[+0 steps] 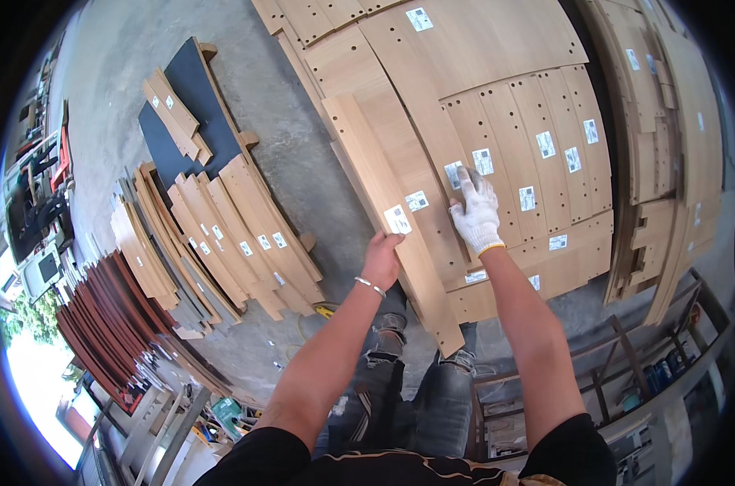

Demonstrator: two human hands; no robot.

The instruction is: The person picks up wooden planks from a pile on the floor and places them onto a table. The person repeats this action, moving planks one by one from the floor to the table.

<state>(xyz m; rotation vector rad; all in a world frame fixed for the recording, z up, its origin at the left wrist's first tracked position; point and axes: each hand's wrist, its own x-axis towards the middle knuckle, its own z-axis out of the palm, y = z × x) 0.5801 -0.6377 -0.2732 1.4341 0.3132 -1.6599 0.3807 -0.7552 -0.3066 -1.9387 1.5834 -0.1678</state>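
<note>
My bare left hand (380,261), with a bracelet at the wrist, is closed on the edge of a long narrow wood-coloured board (359,146). Its thumb lies beside a white label (397,219) stuck on that board. The board slants across the left side of a wide stack of drilled panels (497,40), its near end by my legs. My right hand (477,215) wears a white knitted glove with greyish fingertips. Its fingers are stretched out over a panel, touching a white label (454,173). Whether the fingertips pinch the label's edge is too small to tell.
More stacked panels (691,121) stand to the right. Across the concrete floor (294,138) on the left lie a dark board (185,105), labelled wooden strips (246,219) and reddish-brown lengths (108,316). A metal-framed rack (626,356) stands near my right side.
</note>
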